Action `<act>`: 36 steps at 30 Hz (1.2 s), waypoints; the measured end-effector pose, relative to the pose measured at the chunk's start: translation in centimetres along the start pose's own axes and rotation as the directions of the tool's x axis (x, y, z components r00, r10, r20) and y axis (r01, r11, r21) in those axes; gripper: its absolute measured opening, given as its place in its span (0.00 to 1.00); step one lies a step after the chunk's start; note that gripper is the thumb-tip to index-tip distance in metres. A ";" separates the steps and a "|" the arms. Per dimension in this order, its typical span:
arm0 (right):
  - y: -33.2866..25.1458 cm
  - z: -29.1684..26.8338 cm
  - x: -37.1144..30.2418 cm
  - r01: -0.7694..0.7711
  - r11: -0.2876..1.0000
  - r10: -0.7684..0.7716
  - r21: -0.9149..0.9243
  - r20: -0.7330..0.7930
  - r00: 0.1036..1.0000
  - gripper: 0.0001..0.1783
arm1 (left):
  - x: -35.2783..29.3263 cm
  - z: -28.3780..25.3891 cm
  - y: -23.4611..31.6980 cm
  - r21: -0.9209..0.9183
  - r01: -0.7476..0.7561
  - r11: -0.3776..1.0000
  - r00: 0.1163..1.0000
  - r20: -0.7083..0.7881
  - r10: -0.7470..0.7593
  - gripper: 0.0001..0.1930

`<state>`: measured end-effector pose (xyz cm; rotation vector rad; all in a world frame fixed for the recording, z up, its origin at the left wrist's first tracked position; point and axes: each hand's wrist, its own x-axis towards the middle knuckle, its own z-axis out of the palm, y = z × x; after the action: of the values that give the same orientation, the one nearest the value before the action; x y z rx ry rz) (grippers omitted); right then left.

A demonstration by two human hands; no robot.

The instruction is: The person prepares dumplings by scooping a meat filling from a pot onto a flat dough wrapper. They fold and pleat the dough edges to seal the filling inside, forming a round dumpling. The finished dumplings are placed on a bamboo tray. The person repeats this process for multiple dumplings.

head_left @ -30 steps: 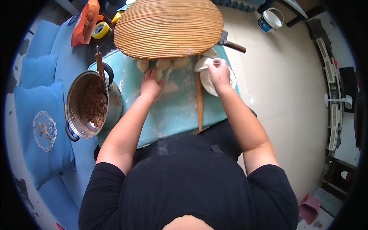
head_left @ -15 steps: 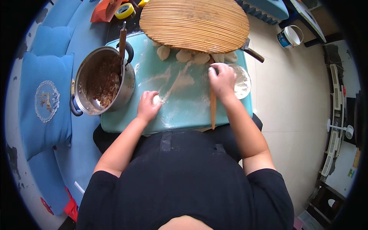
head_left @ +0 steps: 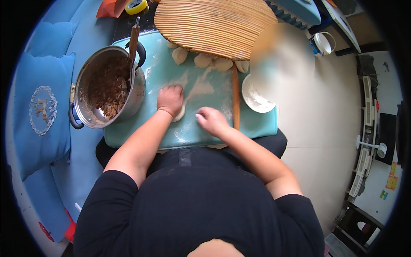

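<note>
My left hand (head_left: 170, 99) bears down on a pale round dough piece (head_left: 180, 114), whose edge shows beside the heel of the palm. Its fingers are curled and their tips hidden. To the right, my right hand (head_left: 212, 121) is just above the mat with fingers curled inward; whatever they hold, if anything, is hidden. A wooden rolling pin (head_left: 236, 96) lies just beyond it, pointing away from me. Flour fills part of a white bowl (head_left: 255, 99) right of the pin. Several shaped dough pieces (head_left: 202, 61) sit along the mat's far side, partly under a slatted wooden board.
The slatted board (head_left: 214, 25) covers the far end of the blue-green mat (head_left: 158, 132). At left stands a steel pot (head_left: 139, 92) of brown filling with a wooden-handled utensil (head_left: 133, 45). Yellow tape (head_left: 137, 6) lies behind. A blurred round patch hides the upper right.
My left hand has turned palm-down and pressed the dough ball into a flat round. My right hand has left the rolling pin and flour bowl, coming left and nearer to me.
</note>
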<state>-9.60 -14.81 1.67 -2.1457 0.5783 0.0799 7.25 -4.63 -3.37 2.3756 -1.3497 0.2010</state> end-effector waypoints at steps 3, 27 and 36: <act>-0.1 3.1 3.0 -0.167 0.969 0.155 0.182 0.079 0.985 0.18 | 0.9 0.0 0.2 -0.014 0.084 0.996 0.993 0.081 -0.083 0.06; -3.3 5.1 3.4 -0.296 0.534 0.359 0.792 0.105 0.927 0.12 | 0.1 -1.0 1.6 -0.714 0.496 0.494 0.851 0.286 -0.442 0.12; 0.3 6.6 1.8 0.390 0.919 -0.373 0.057 -0.194 0.907 0.10 | -5.8 -1.7 1.6 -0.138 0.142 0.980 0.987 -0.055 -0.151 0.06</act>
<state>-7.12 -10.51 -3.08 -2.1462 0.2452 -0.3555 2.95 -0.08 -3.22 2.3230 -1.1172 0.1396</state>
